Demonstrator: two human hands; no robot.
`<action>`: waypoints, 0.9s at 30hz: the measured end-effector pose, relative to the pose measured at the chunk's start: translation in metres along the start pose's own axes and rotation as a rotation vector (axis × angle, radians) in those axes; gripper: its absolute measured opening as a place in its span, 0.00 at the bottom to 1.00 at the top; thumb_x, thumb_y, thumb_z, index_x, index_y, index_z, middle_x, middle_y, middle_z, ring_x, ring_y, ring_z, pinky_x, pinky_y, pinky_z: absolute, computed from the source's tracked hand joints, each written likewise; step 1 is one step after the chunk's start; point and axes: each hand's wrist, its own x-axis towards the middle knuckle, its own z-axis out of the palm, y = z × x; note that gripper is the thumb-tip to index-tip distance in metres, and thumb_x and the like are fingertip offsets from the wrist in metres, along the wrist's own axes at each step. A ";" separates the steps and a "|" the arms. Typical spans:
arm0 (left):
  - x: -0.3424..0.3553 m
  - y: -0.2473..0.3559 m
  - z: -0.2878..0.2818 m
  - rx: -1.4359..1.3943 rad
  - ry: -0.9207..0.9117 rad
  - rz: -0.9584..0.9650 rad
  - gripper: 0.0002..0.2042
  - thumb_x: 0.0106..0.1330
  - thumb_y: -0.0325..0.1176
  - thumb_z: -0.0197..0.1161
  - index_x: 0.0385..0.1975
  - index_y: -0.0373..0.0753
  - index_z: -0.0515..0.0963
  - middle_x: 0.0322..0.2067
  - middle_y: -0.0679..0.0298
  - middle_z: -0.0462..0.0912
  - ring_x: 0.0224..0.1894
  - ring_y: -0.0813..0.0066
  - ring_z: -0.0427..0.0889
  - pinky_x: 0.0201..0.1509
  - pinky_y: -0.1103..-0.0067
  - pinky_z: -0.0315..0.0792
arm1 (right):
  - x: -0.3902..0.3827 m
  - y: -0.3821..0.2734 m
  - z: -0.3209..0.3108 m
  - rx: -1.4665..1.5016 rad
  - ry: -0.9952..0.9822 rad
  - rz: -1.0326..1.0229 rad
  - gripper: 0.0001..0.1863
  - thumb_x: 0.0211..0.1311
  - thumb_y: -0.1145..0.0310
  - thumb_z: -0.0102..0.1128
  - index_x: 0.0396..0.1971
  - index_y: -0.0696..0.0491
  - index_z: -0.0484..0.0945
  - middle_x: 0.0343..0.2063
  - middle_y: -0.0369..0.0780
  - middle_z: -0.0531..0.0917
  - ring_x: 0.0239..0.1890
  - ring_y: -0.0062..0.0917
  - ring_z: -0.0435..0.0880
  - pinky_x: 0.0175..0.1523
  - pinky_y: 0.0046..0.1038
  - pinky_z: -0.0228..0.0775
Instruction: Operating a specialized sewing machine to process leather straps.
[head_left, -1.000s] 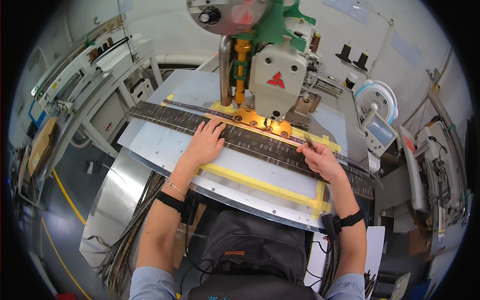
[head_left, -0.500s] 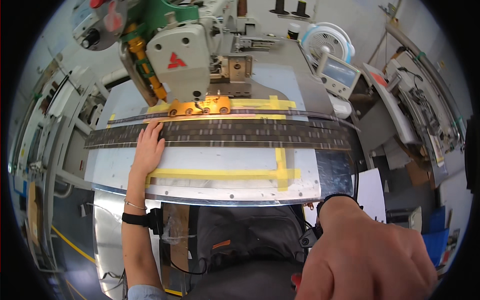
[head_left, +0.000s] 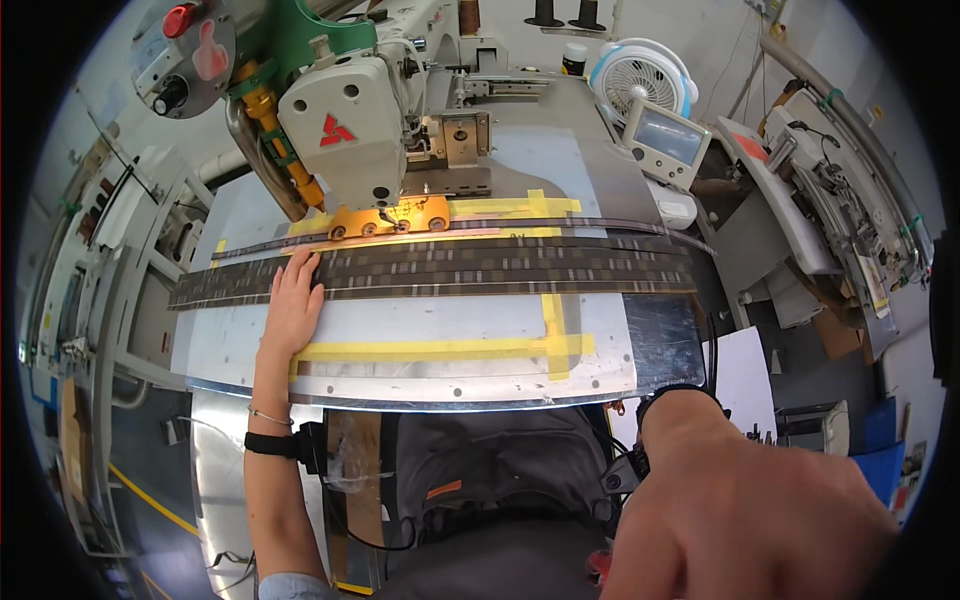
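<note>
My left hand [head_left: 292, 308] lies flat and open on the dark patterned fabric strips [head_left: 480, 268], its fingertips reaching the strips' far edge. The strips run side by side across a pale plate [head_left: 430, 318] marked with yellow tape. Just beyond the fingers, an orange metal clamp [head_left: 425, 213] sits under the sewing machine head [head_left: 345, 125], over a narrow dark band [head_left: 580, 226]. My right hand [head_left: 750, 500] is raised close to the camera at the lower right, with fingers curled down and mostly hidden. A small red thing [head_left: 599, 566] shows beside it; the rest of it is hidden.
A control screen [head_left: 668, 138] and a white-and-blue fan [head_left: 642, 85] stand at the far right of the machine table. Thread cones [head_left: 545, 12] are at the back. A white sheet [head_left: 740, 375] lies below the table's right edge. Other machines line both sides.
My right hand has shifted slightly right and down in view. The whole scene has moved a little left as the head turned. My left hand stays on the strips.
</note>
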 end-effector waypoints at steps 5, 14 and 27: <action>0.000 -0.001 0.001 0.012 0.017 0.014 0.22 0.65 0.32 0.49 0.60 0.36 0.62 0.64 0.57 0.60 0.67 0.59 0.57 0.72 0.61 0.47 | -0.002 -0.003 0.001 -0.013 0.004 0.009 0.08 0.61 0.76 0.49 0.33 0.61 0.78 0.27 0.43 0.79 0.21 0.18 0.71 0.27 0.20 0.62; -0.003 0.035 0.004 0.010 0.077 0.036 0.24 0.63 0.37 0.54 0.58 0.33 0.64 0.62 0.54 0.62 0.66 0.57 0.58 0.69 0.57 0.50 | -0.009 0.009 -0.041 -0.280 0.276 0.420 0.08 0.61 0.76 0.49 0.34 0.60 0.77 0.25 0.40 0.79 0.16 0.14 0.67 0.22 0.17 0.58; -0.008 0.106 0.016 0.019 0.009 0.093 0.31 0.66 0.45 0.53 0.60 0.25 0.61 0.63 0.41 0.58 0.69 0.49 0.52 0.71 0.58 0.45 | -0.071 0.070 -0.139 -1.082 -0.027 1.429 0.17 0.60 0.74 0.57 0.48 0.59 0.68 0.28 0.38 0.74 0.31 0.23 0.74 0.39 0.24 0.67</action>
